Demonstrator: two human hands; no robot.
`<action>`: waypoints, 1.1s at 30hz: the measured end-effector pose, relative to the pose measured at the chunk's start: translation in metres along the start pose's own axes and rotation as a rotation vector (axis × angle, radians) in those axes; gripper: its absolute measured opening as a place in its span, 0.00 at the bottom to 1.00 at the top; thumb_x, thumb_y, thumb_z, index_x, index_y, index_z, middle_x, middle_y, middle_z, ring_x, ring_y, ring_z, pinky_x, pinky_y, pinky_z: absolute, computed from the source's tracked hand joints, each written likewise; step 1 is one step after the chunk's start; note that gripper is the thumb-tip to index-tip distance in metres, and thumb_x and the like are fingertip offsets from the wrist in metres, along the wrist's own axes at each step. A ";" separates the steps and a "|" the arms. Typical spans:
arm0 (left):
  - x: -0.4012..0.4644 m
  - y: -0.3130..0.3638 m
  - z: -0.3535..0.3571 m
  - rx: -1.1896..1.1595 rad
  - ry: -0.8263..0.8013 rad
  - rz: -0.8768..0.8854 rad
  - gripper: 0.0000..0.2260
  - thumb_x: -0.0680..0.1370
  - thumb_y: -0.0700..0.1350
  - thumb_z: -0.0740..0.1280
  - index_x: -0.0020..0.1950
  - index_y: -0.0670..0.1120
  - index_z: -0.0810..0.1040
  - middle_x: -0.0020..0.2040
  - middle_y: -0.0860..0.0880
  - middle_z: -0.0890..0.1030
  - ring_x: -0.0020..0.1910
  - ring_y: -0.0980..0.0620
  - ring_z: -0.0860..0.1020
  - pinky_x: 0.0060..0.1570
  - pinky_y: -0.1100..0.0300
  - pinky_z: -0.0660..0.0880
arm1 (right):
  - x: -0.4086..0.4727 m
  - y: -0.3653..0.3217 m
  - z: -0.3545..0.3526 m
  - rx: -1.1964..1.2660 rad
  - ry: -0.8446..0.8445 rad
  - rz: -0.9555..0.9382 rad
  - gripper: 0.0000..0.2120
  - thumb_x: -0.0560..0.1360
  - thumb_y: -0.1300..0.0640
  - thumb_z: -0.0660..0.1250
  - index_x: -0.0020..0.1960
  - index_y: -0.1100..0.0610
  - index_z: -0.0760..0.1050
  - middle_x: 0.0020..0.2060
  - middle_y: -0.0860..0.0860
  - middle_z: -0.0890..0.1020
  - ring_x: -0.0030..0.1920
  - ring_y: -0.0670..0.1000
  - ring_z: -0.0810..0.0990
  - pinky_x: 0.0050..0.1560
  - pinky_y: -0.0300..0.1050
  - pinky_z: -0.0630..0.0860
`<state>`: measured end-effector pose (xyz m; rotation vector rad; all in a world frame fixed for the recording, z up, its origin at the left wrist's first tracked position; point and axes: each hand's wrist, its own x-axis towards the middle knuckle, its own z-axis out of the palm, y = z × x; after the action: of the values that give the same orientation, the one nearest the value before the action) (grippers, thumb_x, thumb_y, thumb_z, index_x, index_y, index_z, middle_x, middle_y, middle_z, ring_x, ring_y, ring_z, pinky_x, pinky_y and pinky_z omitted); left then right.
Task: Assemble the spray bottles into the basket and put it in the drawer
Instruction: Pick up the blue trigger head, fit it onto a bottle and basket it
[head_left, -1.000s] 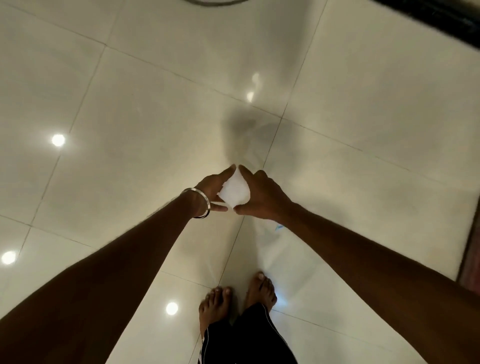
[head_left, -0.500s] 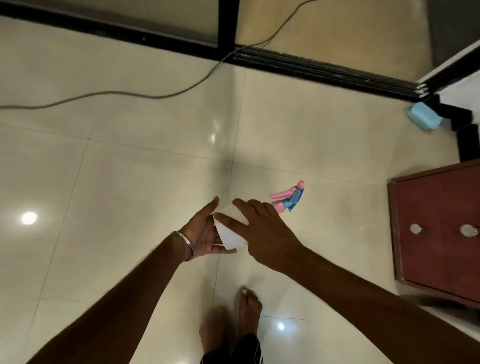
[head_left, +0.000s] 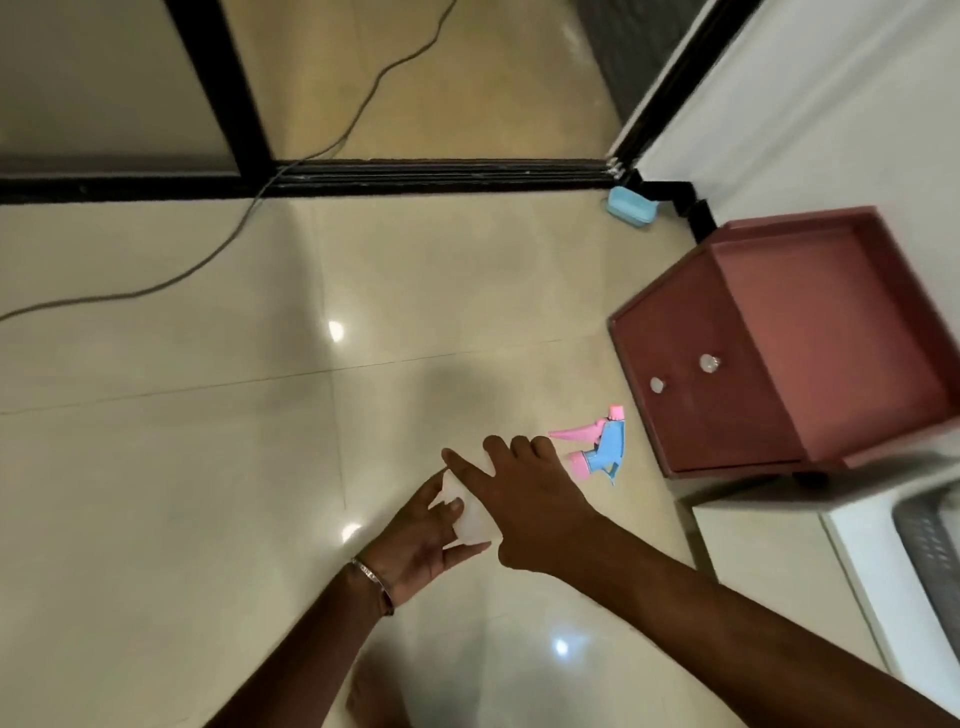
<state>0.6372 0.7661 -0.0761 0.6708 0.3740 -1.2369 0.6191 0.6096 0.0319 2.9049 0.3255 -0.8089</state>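
Beside cabinet — spray head, cable.

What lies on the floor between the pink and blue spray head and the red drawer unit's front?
Nothing: in the head view only bare tile separates the spray head from the drawer unit. The right hand sits on the spray head's other side.

Both forearms are bare all the way up to where they leave view, with no sleeves showing. The left hand carries a thin metal bangle at the wrist, silvery, with what may be faint engraving on its outer face, too small to read. The right hand wears nothing: no ring, no watch, no band. A bare foot shows dimly at the bottom edge, blurred.
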 end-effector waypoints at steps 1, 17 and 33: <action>0.003 -0.008 0.012 0.012 -0.006 -0.006 0.28 0.70 0.45 0.76 0.69 0.52 0.73 0.66 0.43 0.77 0.65 0.40 0.76 0.56 0.45 0.77 | -0.013 0.007 0.000 -0.004 -0.007 0.019 0.53 0.67 0.51 0.74 0.80 0.50 0.43 0.69 0.61 0.64 0.60 0.62 0.69 0.62 0.55 0.61; 0.046 -0.140 0.212 0.026 -0.128 -0.263 0.29 0.65 0.53 0.78 0.63 0.43 0.79 0.66 0.36 0.75 0.64 0.35 0.75 0.50 0.48 0.81 | -0.307 0.061 0.089 1.099 0.819 0.800 0.24 0.67 0.56 0.77 0.57 0.46 0.69 0.54 0.38 0.76 0.58 0.39 0.75 0.57 0.36 0.69; 0.144 -0.215 0.437 0.244 -0.533 -0.811 0.25 0.70 0.47 0.75 0.66 0.42 0.77 0.68 0.33 0.71 0.66 0.29 0.70 0.54 0.40 0.78 | -0.442 0.222 0.121 1.631 0.921 0.899 0.41 0.63 0.40 0.79 0.65 0.22 0.58 0.66 0.26 0.70 0.67 0.32 0.71 0.59 0.27 0.72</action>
<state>0.4372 0.3382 0.1096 0.3605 0.0298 -2.1942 0.2412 0.2968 0.1692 3.4731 -2.4165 0.9323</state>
